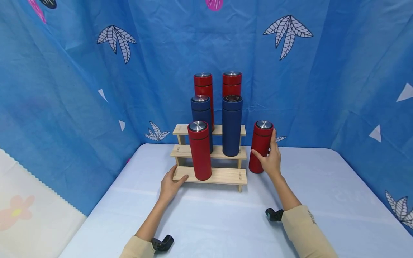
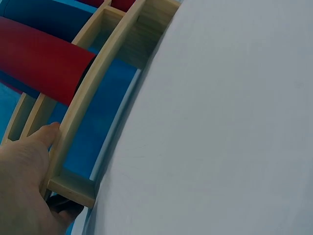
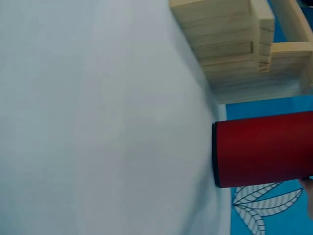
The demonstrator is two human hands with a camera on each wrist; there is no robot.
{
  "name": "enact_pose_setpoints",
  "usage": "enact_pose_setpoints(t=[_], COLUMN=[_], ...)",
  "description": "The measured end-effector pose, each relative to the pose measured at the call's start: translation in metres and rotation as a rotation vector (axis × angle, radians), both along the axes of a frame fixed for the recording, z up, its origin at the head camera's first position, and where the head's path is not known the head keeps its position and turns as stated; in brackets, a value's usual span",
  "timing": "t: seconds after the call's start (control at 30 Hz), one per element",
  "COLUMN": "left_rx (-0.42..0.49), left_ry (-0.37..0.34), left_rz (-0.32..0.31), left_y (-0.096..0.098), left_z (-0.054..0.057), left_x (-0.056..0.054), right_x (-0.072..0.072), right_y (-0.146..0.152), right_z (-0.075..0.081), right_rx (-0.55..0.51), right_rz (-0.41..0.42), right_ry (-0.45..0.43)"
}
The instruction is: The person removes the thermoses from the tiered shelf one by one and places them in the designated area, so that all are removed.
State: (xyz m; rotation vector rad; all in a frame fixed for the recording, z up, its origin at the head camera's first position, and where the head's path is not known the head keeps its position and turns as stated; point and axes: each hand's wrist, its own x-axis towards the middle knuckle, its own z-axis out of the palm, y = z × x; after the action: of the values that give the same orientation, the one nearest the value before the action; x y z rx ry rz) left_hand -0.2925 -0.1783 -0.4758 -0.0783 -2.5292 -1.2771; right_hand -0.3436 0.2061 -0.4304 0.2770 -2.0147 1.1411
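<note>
A red thermos bottle [image 1: 260, 148] with a silver lid is in my right hand [image 1: 272, 159], the thumb on its near side. It leans slightly, to the right of a three-step wooden stand [image 1: 226, 175]. In the right wrist view, the base of the red thermos [image 3: 264, 149] is close to the tablecloth; I cannot tell whether they touch. My left hand [image 1: 169, 184] grips the left end of the stand's lowest step. The left wrist view shows the left hand's thumb against the step's edge [image 2: 73, 117]. Another red thermos [image 1: 200, 154] stands on that step, left of its middle.
Two blue thermoses, left [image 1: 201, 109] and right [image 1: 231, 125], stand on the middle step. Behind them are two more red thermoses, left [image 1: 203, 84] and right [image 1: 231, 83]. A white cloth covers the table [image 1: 219, 222]. Blue patterned curtains [image 1: 180, 43] hang behind and at the sides.
</note>
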Motion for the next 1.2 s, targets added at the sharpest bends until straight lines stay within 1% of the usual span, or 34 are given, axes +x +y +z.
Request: enact_pose_setpoints(t=[0.27,0.4,0.5,0.57,0.63,0.73,0.8,0.83,0.9,0.97,1.0,1.03,1.1,1.2], left_rx=[0.004,0.011,0.02,0.02,0.023,0.02,0.024,0.023,0.026,0.028,0.03,0.033,0.037,0.047], left_ry=[-0.007,0.009,0.007,0.003,-0.005,-0.012,-0.011,-0.008,-0.003,0.001,0.002,0.002,0.002,0.004], left_rz=[-0.02,-0.025,-0.022,-0.017,-0.014,-0.013,-0.015,-0.015,-0.012,-0.008,-0.006,-0.004,0.001,0.008], left_y=[0.001,0.001,0.002,0.001,0.001,0.002,0.002,0.002,0.002,0.001,0.001,0.0,0.0,0.0], left_z=[-0.002,-0.001,-0.001,-0.004,-0.006,-0.009,-0.01,-0.011,-0.011,-0.011,-0.01,-0.01,-0.01,-0.01], left_x=[0.0,-0.001,-0.001,-0.001,-0.001,-0.001,0.0,0.0,-0.001,-0.001,-0.001,-0.001,-0.002,-0.003], right_x=[0.004,0.004,0.007,0.011,0.016,0.024,0.029,0.032,0.04,0.05,0.054,0.058,0.065,0.067], right_y=[0.003,0.003,-0.001,-0.006,-0.012,-0.027,-0.041,-0.049,-0.069,-0.089,-0.1,-0.11,-0.128,-0.147], right_z=[-0.007,-0.006,-0.005,-0.003,0.0,0.009,0.017,0.022,0.034,0.049,0.056,0.062,0.072,0.073], right_rx=[-0.008,0.001,-0.038,-0.087,-0.15,-0.225,-0.253,-0.26,-0.249,-0.212,-0.186,-0.161,-0.107,-0.054], right_rz=[-0.009,-0.009,-0.01,-0.035,-0.076,-0.142,-0.138,-0.111,-0.028,0.092,0.159,0.218,0.319,0.459], right_ry=[-0.027,-0.039,-0.024,0.02,0.1,0.268,0.384,0.434,0.498,0.527,0.522,0.509,0.444,0.295])
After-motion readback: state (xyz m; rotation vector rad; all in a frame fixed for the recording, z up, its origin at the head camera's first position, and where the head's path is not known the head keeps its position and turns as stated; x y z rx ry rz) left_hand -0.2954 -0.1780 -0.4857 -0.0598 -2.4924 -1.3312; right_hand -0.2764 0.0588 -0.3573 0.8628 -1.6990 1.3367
